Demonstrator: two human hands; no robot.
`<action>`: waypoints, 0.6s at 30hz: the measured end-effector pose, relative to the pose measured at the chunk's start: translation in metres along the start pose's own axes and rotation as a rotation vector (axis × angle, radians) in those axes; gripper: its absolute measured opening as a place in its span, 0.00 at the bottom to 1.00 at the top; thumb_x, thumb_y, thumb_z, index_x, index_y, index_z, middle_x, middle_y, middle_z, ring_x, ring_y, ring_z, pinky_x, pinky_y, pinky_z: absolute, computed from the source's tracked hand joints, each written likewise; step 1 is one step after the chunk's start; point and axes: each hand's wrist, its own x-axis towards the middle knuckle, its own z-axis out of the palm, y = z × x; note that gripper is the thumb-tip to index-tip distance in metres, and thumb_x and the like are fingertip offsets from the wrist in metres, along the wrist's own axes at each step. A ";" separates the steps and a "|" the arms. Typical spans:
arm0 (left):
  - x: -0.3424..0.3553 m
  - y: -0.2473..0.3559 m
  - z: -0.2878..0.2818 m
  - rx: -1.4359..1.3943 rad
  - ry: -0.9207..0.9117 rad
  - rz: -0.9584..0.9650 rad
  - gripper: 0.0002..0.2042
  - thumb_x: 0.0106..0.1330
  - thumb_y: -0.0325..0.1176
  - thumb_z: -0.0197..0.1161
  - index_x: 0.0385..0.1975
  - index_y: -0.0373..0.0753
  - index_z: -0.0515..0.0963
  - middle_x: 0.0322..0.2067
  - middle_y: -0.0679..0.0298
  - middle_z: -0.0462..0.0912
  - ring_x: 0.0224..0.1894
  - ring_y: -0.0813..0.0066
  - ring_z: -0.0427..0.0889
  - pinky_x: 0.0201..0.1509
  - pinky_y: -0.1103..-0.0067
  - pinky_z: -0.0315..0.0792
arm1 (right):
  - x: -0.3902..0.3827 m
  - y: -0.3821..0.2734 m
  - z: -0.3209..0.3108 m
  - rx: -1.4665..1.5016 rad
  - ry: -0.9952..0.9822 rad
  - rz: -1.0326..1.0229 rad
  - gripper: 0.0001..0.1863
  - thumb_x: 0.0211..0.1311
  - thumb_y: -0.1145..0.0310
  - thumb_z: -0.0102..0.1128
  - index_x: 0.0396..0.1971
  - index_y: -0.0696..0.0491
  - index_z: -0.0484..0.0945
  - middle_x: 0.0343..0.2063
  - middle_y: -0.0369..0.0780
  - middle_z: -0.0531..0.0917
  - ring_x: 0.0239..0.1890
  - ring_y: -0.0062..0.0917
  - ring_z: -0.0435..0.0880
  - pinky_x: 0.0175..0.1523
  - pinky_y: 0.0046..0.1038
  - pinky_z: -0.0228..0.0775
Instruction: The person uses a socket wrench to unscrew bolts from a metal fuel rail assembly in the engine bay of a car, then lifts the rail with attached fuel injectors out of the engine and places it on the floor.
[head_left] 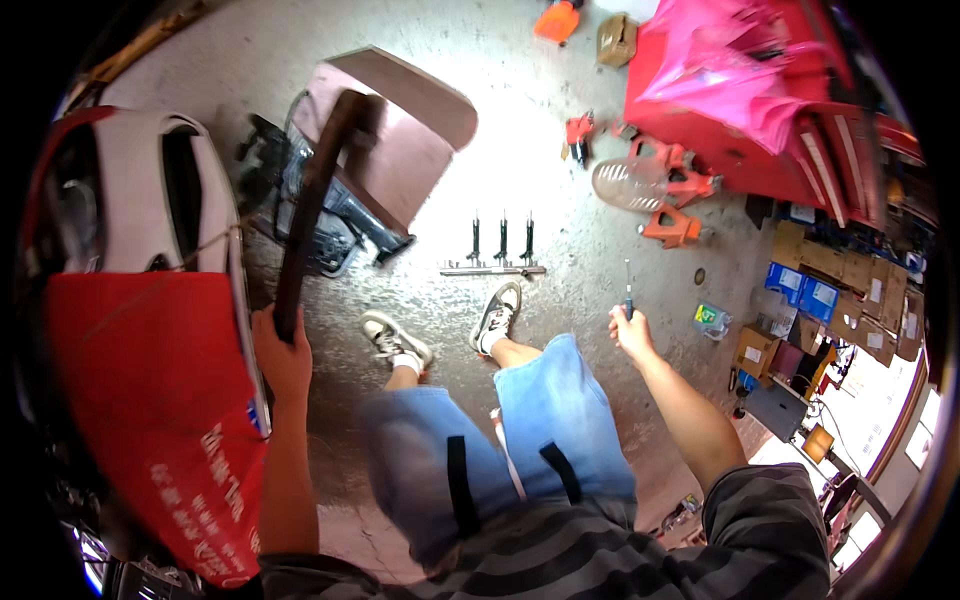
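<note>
My left hand [283,350] is closed around the lower end of a long dark brown bar [312,200]. The bar slants up and away, and a short piece juts out at its blurred far end. In my right hand [632,333], held out over the floor, is a screwdriver [628,304] with its thin shaft pointing away from me. A metal rail [492,270] lies on the floor beyond my feet, with three slim black parts [503,240] standing in a row along its far side.
Left is a white and red car part [150,190] beside a red cover [140,350]. Beyond the bar sit a pinkish panel [400,150] and black machinery [350,215]. To the right are orange jack stands [672,228], a clear bottle [628,185], a red cabinet [690,165] and stacked boxes [755,352].
</note>
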 end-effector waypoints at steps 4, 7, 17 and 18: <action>-0.002 -0.106 0.191 -0.001 0.062 -0.147 0.16 0.64 0.40 0.60 0.36 0.29 0.73 0.28 0.53 0.77 0.31 0.55 0.77 0.36 0.69 0.69 | 0.121 0.045 0.110 -0.461 -0.140 -0.359 0.12 0.63 0.63 0.54 0.33 0.57 0.76 0.22 0.42 0.79 0.26 0.38 0.80 0.34 0.32 0.72; 0.010 -0.202 0.267 0.090 0.186 -0.220 0.21 0.64 0.42 0.61 0.46 0.27 0.74 0.40 0.48 0.81 0.41 0.57 0.81 0.46 0.72 0.72 | 0.212 0.049 0.196 -0.588 -0.312 -0.746 0.12 0.56 0.68 0.57 0.38 0.58 0.76 0.34 0.47 0.77 0.39 0.43 0.77 0.44 0.36 0.71; -0.063 -0.361 0.246 0.468 0.305 -0.116 0.23 0.64 0.46 0.61 0.46 0.30 0.75 0.41 0.46 0.81 0.37 0.56 0.82 0.38 0.70 0.75 | 0.328 0.069 0.298 -0.702 -0.338 -1.040 0.07 0.53 0.74 0.60 0.32 0.57 0.74 0.29 0.42 0.76 0.30 0.32 0.78 0.35 0.33 0.74; -0.067 -0.368 0.235 0.509 0.310 -0.117 0.22 0.65 0.44 0.60 0.49 0.30 0.75 0.42 0.47 0.81 0.38 0.58 0.83 0.38 0.75 0.75 | 0.326 0.071 0.295 -0.747 -0.354 -0.931 0.07 0.54 0.73 0.60 0.31 0.57 0.74 0.27 0.42 0.76 0.26 0.31 0.78 0.31 0.32 0.74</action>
